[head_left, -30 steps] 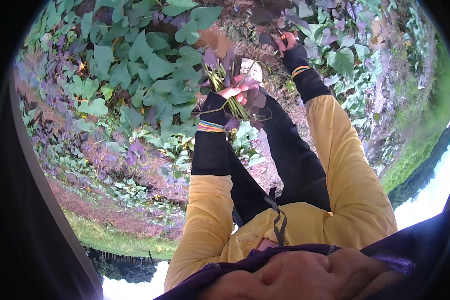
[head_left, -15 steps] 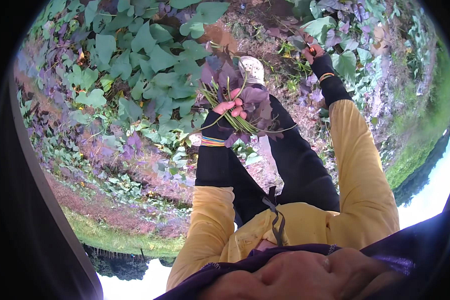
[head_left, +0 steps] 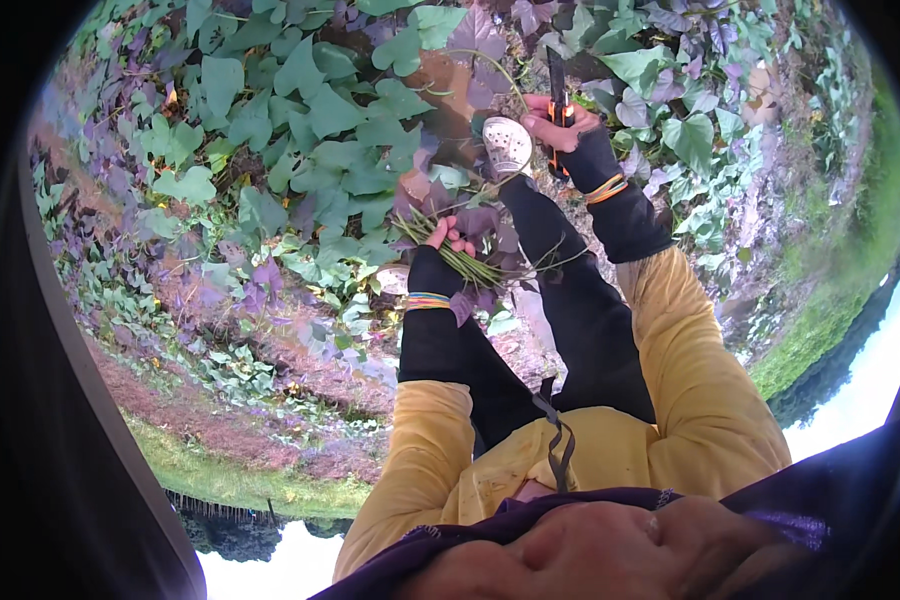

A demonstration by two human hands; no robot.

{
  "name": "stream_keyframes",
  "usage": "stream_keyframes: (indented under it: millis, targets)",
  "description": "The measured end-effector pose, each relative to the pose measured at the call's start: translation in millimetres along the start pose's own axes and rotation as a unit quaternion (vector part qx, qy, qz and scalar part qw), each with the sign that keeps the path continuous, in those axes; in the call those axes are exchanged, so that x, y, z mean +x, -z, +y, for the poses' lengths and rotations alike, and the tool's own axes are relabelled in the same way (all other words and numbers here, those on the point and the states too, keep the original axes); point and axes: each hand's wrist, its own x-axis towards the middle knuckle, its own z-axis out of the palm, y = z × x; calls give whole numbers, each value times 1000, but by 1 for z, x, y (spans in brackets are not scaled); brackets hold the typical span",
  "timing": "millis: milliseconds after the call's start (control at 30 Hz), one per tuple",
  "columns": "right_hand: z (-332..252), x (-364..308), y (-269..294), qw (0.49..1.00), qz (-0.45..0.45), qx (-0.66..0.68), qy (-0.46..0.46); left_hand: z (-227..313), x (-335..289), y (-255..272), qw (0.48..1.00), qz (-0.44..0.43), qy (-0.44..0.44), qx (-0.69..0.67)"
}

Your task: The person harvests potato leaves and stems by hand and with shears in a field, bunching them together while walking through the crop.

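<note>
My left hand (head_left: pixel 444 246) is closed around a bundle of leafy vine cuttings (head_left: pixel 475 268), green stems with purple leaves, held over my left leg. My right hand (head_left: pixel 566 132) grips an orange and black utility knife (head_left: pixel 558 98), its dark end pointing up and away from me. Between the fingertips of that same hand is the stem of a purple-leafed vine shoot (head_left: pixel 481 48), which arches toward the upper left. Coloured rubber bands circle both black-sleeved wrists.
Broad green vine leaves (head_left: pixel 305 130) cover the ground at the left, mixed with purple leaves (head_left: pixel 265 285). My white clog (head_left: pixel 507 146) stands on bare soil between the rows. More green leaves (head_left: pixel 692 140) grow right of my right hand. Grass (head_left: pixel 820 330) lies beyond.
My right hand has moved left and nearer, away from the right-hand leaves, and now has a vine shoot with the knife. My left hand, still holding the bundle, has shifted slightly nearer.
</note>
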Motion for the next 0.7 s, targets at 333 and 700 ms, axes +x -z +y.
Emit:
stream_keyframes:
  millis: [333,700]
  targets:
    - [54,-46,0,879,-247,-358,197,11,-15,-110,992,-70,-104,-8]
    - [14,-35,-18,994,-82,-26,-73,-10,-18,-106,981,-189,26,45]
